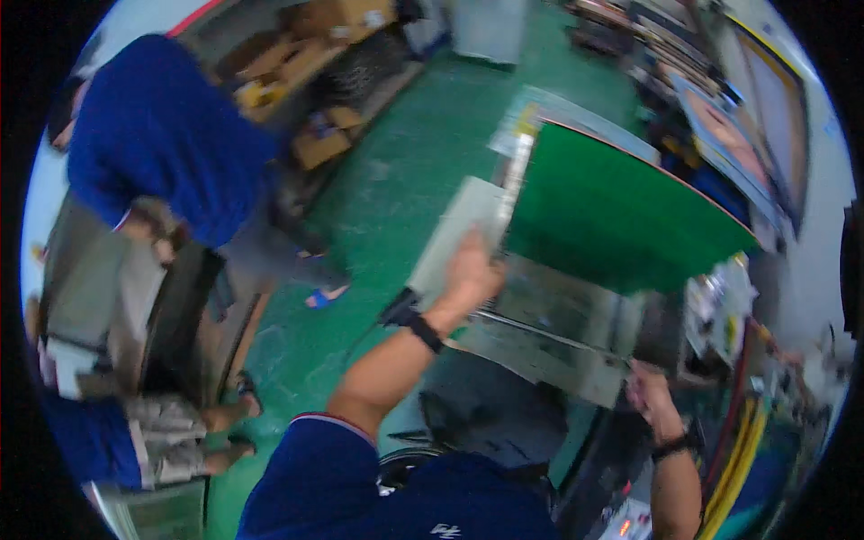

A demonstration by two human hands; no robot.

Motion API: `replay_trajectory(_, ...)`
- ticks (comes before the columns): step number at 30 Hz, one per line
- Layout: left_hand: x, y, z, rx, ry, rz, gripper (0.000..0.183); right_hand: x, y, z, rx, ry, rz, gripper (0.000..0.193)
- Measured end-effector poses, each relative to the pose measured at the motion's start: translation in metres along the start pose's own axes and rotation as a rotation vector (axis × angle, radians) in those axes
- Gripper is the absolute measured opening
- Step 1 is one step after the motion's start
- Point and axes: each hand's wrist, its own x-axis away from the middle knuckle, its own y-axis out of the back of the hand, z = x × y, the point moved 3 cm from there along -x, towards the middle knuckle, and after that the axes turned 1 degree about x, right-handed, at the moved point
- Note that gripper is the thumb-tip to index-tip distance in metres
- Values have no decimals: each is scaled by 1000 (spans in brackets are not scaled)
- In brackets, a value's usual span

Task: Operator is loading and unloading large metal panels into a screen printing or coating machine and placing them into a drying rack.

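Note:
A large green panel with a pale metal left edge (621,207) is tilted up in front of me. Beside the lower end of that edge is my left hand (472,274), its fingers curled; blur hides what they grip. Below the panel, a thin bar (549,333) runs across a pale, greyish flat surface (531,357). My right hand (652,396) is closed by the bar's right end, and what lies in its fingers is unclear. A light grey board or plate (454,236) is just left of my left hand.
A person in a dark blue top (171,135) stands at the left by a work surface; another person (99,436) is at lower left. Shelves with cardboard boxes (322,148) stand behind. Yellow tubing (742,459) and a device with a red display (625,522) are near my right arm.

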Motion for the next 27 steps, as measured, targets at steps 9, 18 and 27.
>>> replay_trajectory(9,-3,6,-1,-47,-95,-2,79,-14,-17,15,243,-43,29,25)
replay_trajectory(18,-2,15,6,-45,-89,-46,74,-4,-43,27,1750,836,-112,13)
replay_trajectory(27,12,10,-12,-16,-6,18,88,-9,86,103,514,648,-256,32)
